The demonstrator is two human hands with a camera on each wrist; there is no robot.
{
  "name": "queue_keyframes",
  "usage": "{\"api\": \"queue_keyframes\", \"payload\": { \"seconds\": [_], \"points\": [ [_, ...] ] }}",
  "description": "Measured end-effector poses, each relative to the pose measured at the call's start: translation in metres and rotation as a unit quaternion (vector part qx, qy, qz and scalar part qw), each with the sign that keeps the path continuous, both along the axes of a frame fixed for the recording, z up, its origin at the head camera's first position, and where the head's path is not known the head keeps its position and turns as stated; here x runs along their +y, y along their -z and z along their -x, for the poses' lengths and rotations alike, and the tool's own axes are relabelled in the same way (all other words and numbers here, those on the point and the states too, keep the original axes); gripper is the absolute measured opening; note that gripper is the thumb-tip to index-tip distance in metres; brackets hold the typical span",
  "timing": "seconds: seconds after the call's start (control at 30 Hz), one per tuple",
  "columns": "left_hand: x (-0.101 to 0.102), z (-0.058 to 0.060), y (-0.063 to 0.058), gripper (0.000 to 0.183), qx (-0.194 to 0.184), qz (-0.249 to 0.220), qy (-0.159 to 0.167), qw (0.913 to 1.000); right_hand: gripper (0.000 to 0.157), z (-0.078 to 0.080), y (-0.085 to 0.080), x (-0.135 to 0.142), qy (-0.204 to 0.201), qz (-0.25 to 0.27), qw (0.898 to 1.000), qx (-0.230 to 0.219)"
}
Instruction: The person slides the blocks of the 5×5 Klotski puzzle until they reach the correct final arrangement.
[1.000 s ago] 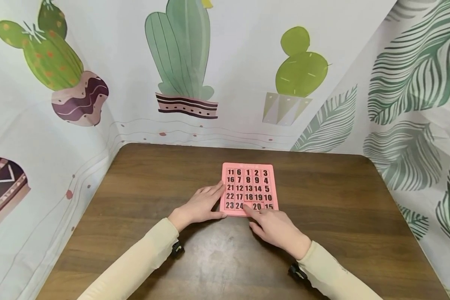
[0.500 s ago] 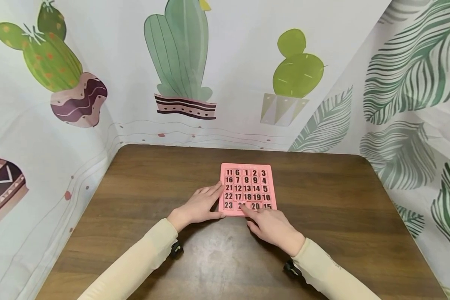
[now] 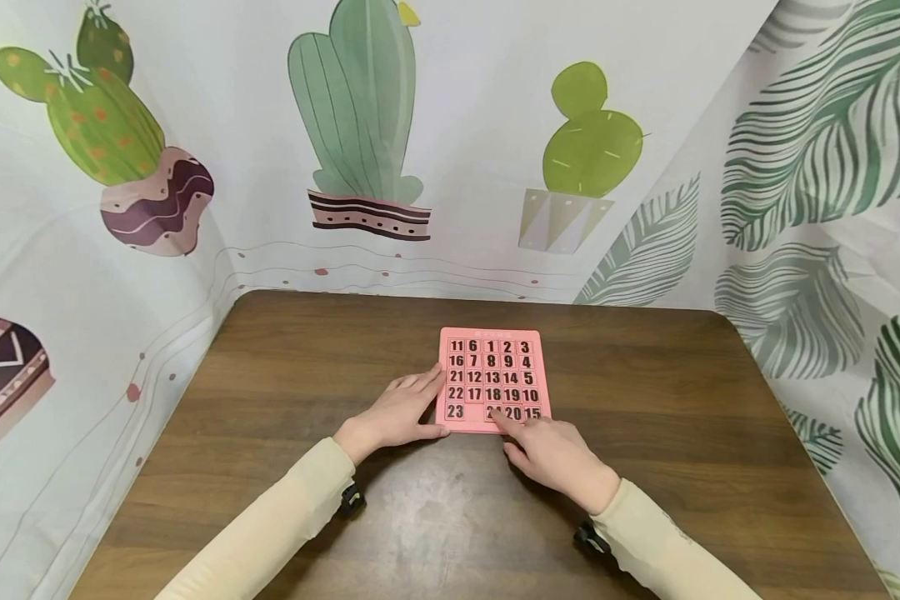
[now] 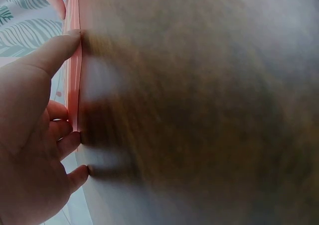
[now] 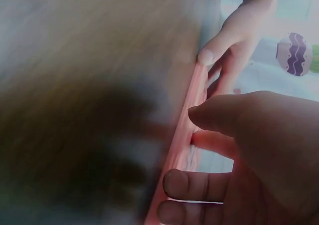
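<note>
A pink sliding number puzzle (image 3: 492,377) lies flat on the table, its black-numbered tiles in rows. My left hand (image 3: 392,414) holds its near left corner, fingers along the left side and thumb at the near edge. The left wrist view shows the thumb (image 4: 62,48) against the pink rim, with fingertips down at the table. With the index finger extended, my right hand (image 3: 558,452) presses the 24 tile (image 3: 491,410) in the bottom row. A gap (image 3: 474,413) shows between that tile and the 23 tile (image 3: 455,412). The right fingertip partly covers the 24.
The brown wooden table (image 3: 330,342) extends around the puzzle. Behind and beside it hangs a white cloth (image 3: 480,150) printed with cacti and leaves. Both sleeved forearms cross the table's near side, with a black strap (image 3: 352,500) at the left wrist.
The right index finger has slid the 24 tile rightward, moving the gap from its right side to its left. The left hand has stayed at the puzzle's corner.
</note>
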State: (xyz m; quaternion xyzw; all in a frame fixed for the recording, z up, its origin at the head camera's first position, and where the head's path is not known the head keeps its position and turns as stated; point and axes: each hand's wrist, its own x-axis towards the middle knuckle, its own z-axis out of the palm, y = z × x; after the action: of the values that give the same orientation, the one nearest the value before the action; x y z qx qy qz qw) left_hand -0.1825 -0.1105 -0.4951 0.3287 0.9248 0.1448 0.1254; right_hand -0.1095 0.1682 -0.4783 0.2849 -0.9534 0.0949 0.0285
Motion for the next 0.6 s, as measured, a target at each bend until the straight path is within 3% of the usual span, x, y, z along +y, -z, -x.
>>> {"api": "queue_keyframes", "payload": {
  "seconds": [0.37, 0.6],
  "points": [
    [-0.001, 0.000, 0.002, 0.094, 0.006, 0.001, 0.000, 1.0000, 0.044, 0.012, -0.003, -0.046, -0.053, -0.016, 0.998, 0.016],
    [-0.001, 0.000, 0.002, 0.093, 0.006, -0.006, 0.000, 1.0000, 0.045, 0.012, 0.001, -0.051, -0.056, -0.024, 0.998, 0.006]
  ]
}}
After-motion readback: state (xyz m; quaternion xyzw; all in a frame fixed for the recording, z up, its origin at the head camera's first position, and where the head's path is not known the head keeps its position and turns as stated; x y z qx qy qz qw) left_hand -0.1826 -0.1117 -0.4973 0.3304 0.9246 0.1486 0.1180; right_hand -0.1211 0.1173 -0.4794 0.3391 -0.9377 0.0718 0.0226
